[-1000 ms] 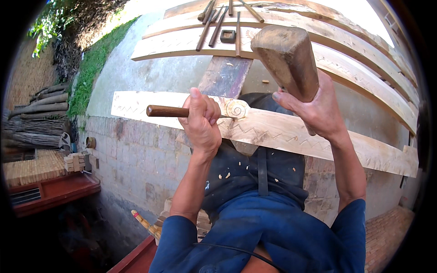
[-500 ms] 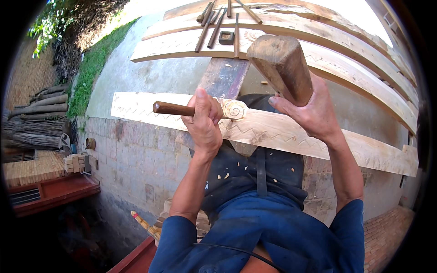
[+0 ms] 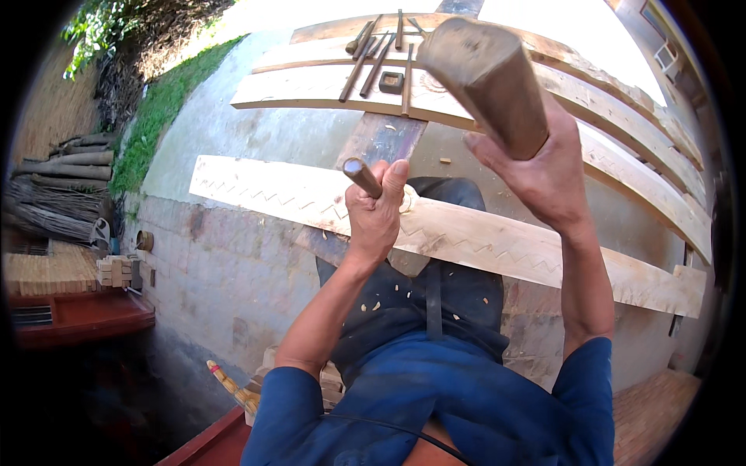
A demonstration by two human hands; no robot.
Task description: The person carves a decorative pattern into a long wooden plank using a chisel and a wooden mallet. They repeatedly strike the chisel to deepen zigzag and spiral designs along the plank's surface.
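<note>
Left hand (image 3: 373, 221) and right hand (image 3: 544, 182) are both full in my remote view: the left is closed round a chisel (image 3: 363, 177), its handle pointing up toward me, and the right grips a mallet (image 3: 489, 85), held high with its head well apart from the chisel. Where the chisel's lower end sits I cannot tell, because the fist hides it. Beneath, the board (image 3: 482, 234) runs slantwise across the person's thighs, with a zigzag line along it and a carved round (image 3: 409, 200) mostly covered by the left hand. Under the board I see a dark bench (image 3: 385, 141), and below, pale chips (image 3: 377, 306) lie scattered on the dark trousers (image 3: 466, 311). Beyond the bench I have several planks (image 3: 287, 87) side by side; a cluster of tools (image 3: 357, 71) and a small square box (image 3: 391, 82) rest on them. Farther out, to my left, come a strip of grass (image 3: 159, 124), a pile of logs (image 3: 74, 168) and a stack of blocks (image 3: 115, 272) near a red frame (image 3: 101, 312).
</note>
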